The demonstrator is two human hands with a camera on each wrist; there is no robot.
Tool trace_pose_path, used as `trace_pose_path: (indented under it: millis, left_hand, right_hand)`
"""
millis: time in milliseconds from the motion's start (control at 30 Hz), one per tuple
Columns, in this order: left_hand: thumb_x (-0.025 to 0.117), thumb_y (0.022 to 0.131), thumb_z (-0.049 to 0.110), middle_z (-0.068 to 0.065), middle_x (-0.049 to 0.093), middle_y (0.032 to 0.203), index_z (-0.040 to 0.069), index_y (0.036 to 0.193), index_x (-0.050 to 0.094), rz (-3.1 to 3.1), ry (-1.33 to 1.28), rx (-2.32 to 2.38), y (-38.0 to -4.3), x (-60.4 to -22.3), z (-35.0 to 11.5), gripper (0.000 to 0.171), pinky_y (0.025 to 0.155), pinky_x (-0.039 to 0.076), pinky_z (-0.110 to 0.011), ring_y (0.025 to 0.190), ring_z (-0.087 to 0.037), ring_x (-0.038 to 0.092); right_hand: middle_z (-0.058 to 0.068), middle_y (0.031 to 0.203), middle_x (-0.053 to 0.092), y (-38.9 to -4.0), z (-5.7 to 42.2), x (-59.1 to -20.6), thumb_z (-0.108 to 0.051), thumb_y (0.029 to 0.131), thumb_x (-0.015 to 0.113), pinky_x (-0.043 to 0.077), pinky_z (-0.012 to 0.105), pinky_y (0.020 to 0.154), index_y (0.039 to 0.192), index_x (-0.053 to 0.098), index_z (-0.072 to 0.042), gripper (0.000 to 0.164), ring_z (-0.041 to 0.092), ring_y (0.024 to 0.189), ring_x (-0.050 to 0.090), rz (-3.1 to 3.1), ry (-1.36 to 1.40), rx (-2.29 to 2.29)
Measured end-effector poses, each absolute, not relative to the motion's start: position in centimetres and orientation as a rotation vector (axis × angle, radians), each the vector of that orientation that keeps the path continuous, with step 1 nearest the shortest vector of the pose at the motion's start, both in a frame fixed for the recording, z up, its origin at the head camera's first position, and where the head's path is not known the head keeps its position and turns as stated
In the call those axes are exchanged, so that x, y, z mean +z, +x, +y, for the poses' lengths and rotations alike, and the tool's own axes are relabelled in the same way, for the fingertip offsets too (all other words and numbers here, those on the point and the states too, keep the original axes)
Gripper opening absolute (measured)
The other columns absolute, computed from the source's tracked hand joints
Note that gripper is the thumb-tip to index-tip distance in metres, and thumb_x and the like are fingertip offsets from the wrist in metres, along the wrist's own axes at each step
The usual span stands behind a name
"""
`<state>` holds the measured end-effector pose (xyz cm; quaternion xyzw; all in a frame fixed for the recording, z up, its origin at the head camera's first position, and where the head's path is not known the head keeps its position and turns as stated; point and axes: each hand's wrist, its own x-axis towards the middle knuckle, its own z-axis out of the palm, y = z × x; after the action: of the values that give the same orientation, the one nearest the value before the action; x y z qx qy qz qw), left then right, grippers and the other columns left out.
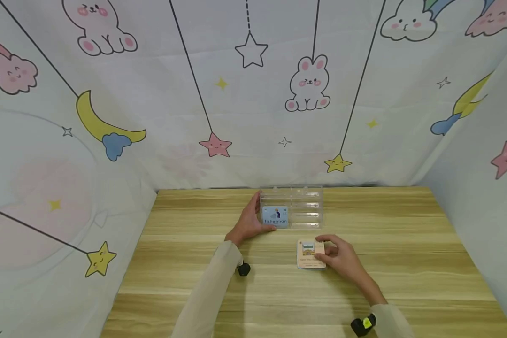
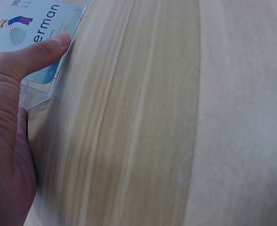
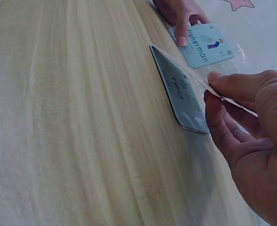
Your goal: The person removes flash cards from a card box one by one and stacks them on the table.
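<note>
At the back of the table my left hand [image 1: 249,221] grips the left end of a clear plastic box [image 1: 306,210] with divided compartments, its thumb along the front edge. A blue "fisherman" card [image 1: 275,217] lies in the box's front left compartment. Closer to me, my right hand [image 1: 341,259] pinches a cream picture card [image 1: 307,256] by its right edge between thumb and fingers. In the right wrist view this card is tilted up at one side, over a blue card [image 3: 176,89] reading "tea" on the table.
The wood-grain table [image 1: 186,211] meets a white cartoon-print cloth [image 1: 262,108] right behind the box. More cloth hangs at the left and right sides. Black wrist cameras [image 1: 243,269] sit at both cuffs.
</note>
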<state>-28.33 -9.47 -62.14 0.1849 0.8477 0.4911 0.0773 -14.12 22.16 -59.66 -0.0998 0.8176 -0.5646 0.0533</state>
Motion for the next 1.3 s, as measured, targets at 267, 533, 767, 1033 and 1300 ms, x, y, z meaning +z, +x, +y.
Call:
trace_pose_path:
  millis: [267, 533, 767, 1033, 1300]
  left_hand:
    - [0.099, 0.071, 0.028, -0.010, 0.024, 0.169, 0.011, 0.167, 0.007, 2.549, 0.550, 1.456, -28.4, -62.3, -9.5, 0.134, 0.122, 0.031, -0.029, 0.152, -0.022, 0.031]
    - [0.099, 0.072, 0.027, -0.010, 0.024, 0.169, 0.011, 0.167, 0.007, 2.550, 0.546, 1.454, -28.3, -62.0, -9.4, 0.133, 0.122, 0.031, -0.028, 0.152, -0.022, 0.031]
    - [0.099, 0.072, 0.026, -0.009, 0.023, 0.170, 0.011, 0.167, 0.006, 2.538, 0.539, 1.462, -28.2, -62.0, -9.4, 0.133, 0.121, 0.030, -0.027, 0.153, -0.021, 0.030]
    - [0.099, 0.071, 0.025, -0.012, 0.024, 0.169, 0.010, 0.167, 0.007, 2.544, 0.549, 1.473, -28.1, -61.9, -9.4, 0.134, 0.122, 0.031, -0.031, 0.152, -0.024, 0.031]
    - [0.099, 0.072, 0.024, -0.011, 0.023, 0.170, 0.010, 0.167, 0.007, 2.532, 0.536, 1.471, -28.1, -61.7, -9.3, 0.133, 0.122, 0.030, -0.028, 0.153, -0.022, 0.030]
  right_hand:
    - [0.001, 0.084, 0.063, -14.0, 21.8, -60.5, -0.006, 0.082, 0.089, 0.048, 0.023, 0.054, 0.121, 0.069, -0.001, 0.044, 0.008, 0.065, 0.055, 2.769, -0.428, -1.522]
    - [0.009, 0.108, 0.063, -14.1, 21.6, -60.6, -0.005, 0.079, 0.091, 0.042, 0.022, 0.058, 0.119, 0.070, -0.001, 0.045, 0.009, 0.071, 0.048, 2.884, -0.415, -1.369]
    - [0.008, 0.109, 0.060, -14.0, 21.6, -60.8, -0.007, 0.081, 0.090, 0.039, 0.023, 0.060, 0.123, 0.070, -0.002, 0.046, 0.009, 0.072, 0.044, 2.899, -0.394, -1.284]
    - [0.012, 0.120, 0.062, -14.1, 21.5, -61.0, -0.008, 0.082, 0.089, 0.041, 0.022, 0.060, 0.123, 0.069, 0.000, 0.047, 0.010, 0.073, 0.046, 2.896, -0.398, -1.233]
    - [0.014, 0.124, 0.061, -14.2, 21.5, -60.9, -0.010, 0.083, 0.089, 0.043, 0.022, 0.060, 0.122, 0.070, 0.000, 0.044, 0.011, 0.073, 0.047, 2.882, -0.404, -1.214]
